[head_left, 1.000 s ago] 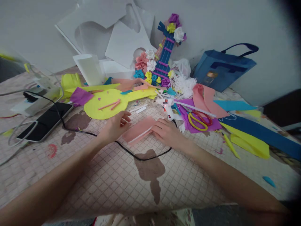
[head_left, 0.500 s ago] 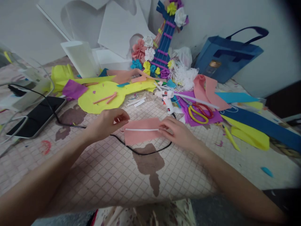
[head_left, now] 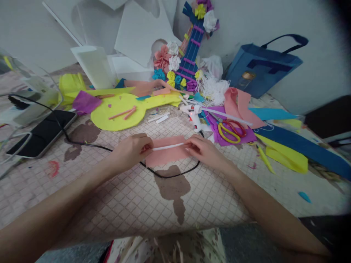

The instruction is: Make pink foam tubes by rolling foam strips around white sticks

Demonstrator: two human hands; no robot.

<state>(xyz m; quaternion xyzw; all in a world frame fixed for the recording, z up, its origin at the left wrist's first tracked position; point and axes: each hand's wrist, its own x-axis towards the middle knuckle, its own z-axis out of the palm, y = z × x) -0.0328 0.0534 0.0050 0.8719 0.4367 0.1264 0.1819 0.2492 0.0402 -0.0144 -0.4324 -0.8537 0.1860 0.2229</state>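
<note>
Left hand (head_left: 133,150): fingers are closed together, clamped on the left end of the stick.
Stick (head_left: 168,147): is held across the paper; should be kept straight, with equal grip at both ends.
Paper (head_left: 163,159): is laid under the stick; edge is better kept parallel.
Right hand (head_left: 205,149): the right end is pinched between fingertips.
Table (head_left: 131,208): phone (head_left: 42,133), glue gun (head_left: 195,122), scissors (head_left: 229,133) are spread.
Room: white boards (head_left: 139,40) are leaned, then a blue bag (head_left: 263,71) is placed by the wall (head_left: 246,18).

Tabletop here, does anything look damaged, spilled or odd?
Ragged brown patches stand out against the pale table cover, nearer you than the pink paper and beside the phone; they could be stains or wear.
</note>
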